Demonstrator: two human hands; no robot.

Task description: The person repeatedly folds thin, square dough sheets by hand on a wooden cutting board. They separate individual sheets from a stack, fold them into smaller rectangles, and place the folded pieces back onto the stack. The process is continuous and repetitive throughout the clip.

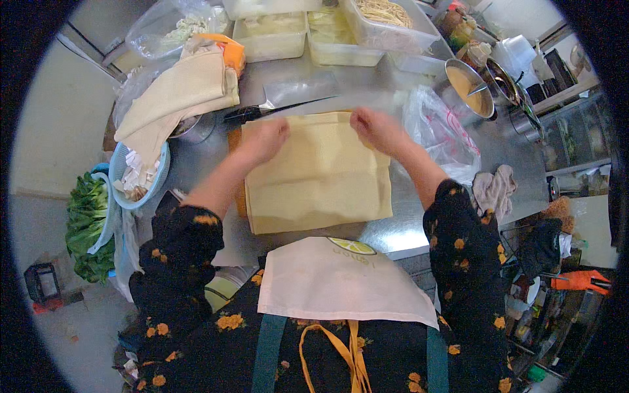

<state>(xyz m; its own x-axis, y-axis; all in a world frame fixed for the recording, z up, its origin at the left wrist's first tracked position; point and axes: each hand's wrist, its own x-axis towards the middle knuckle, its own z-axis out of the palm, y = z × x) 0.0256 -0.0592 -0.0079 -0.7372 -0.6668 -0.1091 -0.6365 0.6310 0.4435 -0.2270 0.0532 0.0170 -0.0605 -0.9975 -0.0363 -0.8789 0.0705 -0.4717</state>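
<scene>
A pale yellow folded sheet (319, 172), which looks like tofu skin, lies flat in layers before me, over a brown board (235, 142) whose left edge shows. My left hand (271, 140) is at the sheet's upper left, fingers curled. At the upper right edge is my right hand (371, 128), its fingers closed on or near the sheet's edge and slightly blurred; whether either hand pinches it cannot be told. Just beyond the sheet lies a knife with a black handle (243, 114), its blade pointing right. More such sheets (182, 93) lie draped at the upper left.
Lidless plastic tubs (269, 37) of food line the back of the metal table (363, 240). At the right are a clear plastic bag (437, 132), a metal pot (469, 91) of tan liquid and a grey cloth (494, 191). Blue baskets (140, 174) and leafy greens (88, 221) stand left.
</scene>
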